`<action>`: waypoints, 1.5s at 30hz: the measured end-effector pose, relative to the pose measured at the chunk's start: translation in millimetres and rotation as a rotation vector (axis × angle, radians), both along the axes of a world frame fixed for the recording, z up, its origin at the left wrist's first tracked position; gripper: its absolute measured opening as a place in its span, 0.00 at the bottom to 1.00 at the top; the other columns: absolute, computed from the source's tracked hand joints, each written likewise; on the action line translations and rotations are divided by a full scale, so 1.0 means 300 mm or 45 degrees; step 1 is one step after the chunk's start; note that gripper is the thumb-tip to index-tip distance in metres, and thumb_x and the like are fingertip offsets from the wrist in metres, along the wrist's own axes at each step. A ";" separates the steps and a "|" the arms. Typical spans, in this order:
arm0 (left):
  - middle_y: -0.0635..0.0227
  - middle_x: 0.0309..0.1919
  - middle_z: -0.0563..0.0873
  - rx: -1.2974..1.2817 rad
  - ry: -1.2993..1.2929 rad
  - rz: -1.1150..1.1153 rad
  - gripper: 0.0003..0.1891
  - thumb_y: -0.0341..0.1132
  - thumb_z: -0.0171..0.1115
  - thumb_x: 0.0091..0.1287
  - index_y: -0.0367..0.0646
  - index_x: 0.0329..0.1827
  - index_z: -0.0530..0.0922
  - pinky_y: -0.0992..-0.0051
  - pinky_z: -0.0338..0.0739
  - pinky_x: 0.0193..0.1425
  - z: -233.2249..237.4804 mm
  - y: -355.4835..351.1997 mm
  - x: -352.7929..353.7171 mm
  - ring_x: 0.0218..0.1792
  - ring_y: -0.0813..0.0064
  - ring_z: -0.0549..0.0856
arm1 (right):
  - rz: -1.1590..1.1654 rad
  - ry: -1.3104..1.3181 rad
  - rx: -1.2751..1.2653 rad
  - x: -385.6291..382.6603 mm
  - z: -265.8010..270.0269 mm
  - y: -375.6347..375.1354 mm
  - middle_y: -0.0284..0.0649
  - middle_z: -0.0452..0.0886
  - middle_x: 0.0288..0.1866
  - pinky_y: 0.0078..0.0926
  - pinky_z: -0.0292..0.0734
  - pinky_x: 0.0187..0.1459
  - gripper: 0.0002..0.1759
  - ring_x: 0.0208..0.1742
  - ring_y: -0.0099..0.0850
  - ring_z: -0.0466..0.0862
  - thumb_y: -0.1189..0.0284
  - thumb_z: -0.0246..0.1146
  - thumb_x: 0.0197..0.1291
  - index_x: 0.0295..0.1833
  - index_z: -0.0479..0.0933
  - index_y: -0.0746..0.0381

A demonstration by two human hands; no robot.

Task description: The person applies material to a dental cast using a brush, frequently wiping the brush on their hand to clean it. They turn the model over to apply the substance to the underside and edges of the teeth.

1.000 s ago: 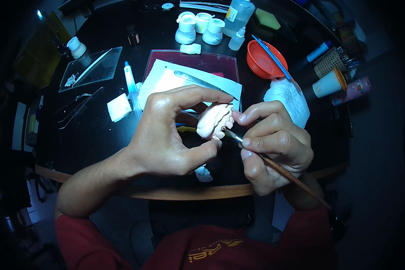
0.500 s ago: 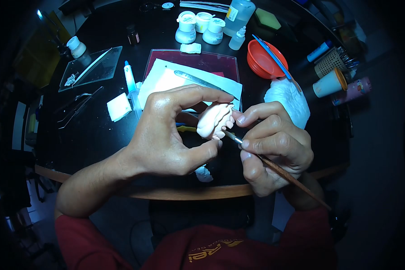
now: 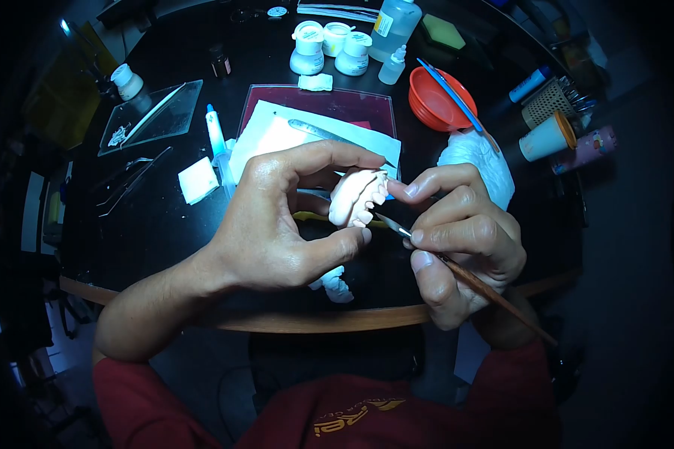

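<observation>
My left hand (image 3: pixel 277 217) grips a pale dental model (image 3: pixel 350 196) between thumb and fingers, its row of teeth turned toward the right. In my right hand (image 3: pixel 468 239) is a fine brush (image 3: pixel 468 278) with a brown wooden handle and metal ferrule, pinched near the ferrule. Its pointed tip lies just right of the lower teeth, a small gap apart. The right index fingertip reaches to the model's right edge and seems to touch it. Behind the hands, a white sheet (image 3: pixel 266 138) carries a metal spatula-like instrument (image 3: pixel 314 129).
An orange-red bowl (image 3: pixel 436 101) holds a blue-handled tool (image 3: pixel 449 93) across its rim, beside a crumpled white tissue (image 3: pixel 494 168). White jars (image 3: pixel 307 56) and a clear bottle (image 3: pixel 398 30) stand at the back. Tweezers (image 3: pixel 135 179) and a glass slab (image 3: pixel 165 120) lie left. A crumpled white piece (image 3: pixel 335 286) lies near the front edge.
The brush tip has drawn away from the teeth, and my right hand has shifted slightly right. The model has turned a little in my left hand.
</observation>
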State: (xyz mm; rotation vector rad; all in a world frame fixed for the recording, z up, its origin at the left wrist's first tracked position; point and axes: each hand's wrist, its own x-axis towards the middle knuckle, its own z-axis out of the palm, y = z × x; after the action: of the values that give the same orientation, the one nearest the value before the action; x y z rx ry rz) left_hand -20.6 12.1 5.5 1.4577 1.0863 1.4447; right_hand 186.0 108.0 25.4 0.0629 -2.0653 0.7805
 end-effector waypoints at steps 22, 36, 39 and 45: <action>0.51 0.61 0.83 -0.037 0.094 -0.082 0.31 0.23 0.74 0.58 0.27 0.67 0.78 0.67 0.88 0.61 0.013 -0.007 -0.020 0.61 0.64 0.87 | 0.021 -0.077 0.052 0.005 0.002 0.008 0.42 0.80 0.29 0.39 0.84 0.47 0.10 0.45 0.44 0.86 0.82 0.62 0.49 0.39 0.80 0.67; 0.51 0.60 0.84 -0.028 0.118 -0.076 0.31 0.23 0.73 0.58 0.27 0.67 0.78 0.67 0.89 0.60 0.015 -0.007 -0.021 0.60 0.65 0.87 | 0.052 -0.145 0.101 0.014 0.002 0.013 0.43 0.79 0.32 0.47 0.88 0.54 0.09 0.49 0.44 0.83 0.81 0.60 0.56 0.44 0.78 0.67; 0.51 0.61 0.83 -0.014 0.122 -0.076 0.31 0.23 0.73 0.58 0.27 0.67 0.78 0.67 0.89 0.61 0.013 -0.008 -0.020 0.60 0.65 0.87 | 0.024 -0.099 0.068 0.009 0.001 0.008 0.43 0.79 0.31 0.42 0.86 0.50 0.09 0.47 0.44 0.85 0.82 0.61 0.52 0.41 0.79 0.67; 0.51 0.60 0.84 0.009 0.134 -0.080 0.31 0.23 0.73 0.58 0.27 0.67 0.78 0.67 0.89 0.61 0.009 -0.004 -0.025 0.60 0.64 0.87 | 0.002 -0.027 0.044 -0.007 -0.001 0.007 0.41 0.80 0.28 0.35 0.83 0.43 0.10 0.43 0.43 0.88 0.84 0.63 0.45 0.37 0.81 0.67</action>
State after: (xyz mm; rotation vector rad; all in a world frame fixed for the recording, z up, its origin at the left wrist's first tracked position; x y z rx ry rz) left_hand -28.0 10.9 8.2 1.5741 1.0901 1.3417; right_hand 183.9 110.2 25.2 0.0756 -2.0989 0.7495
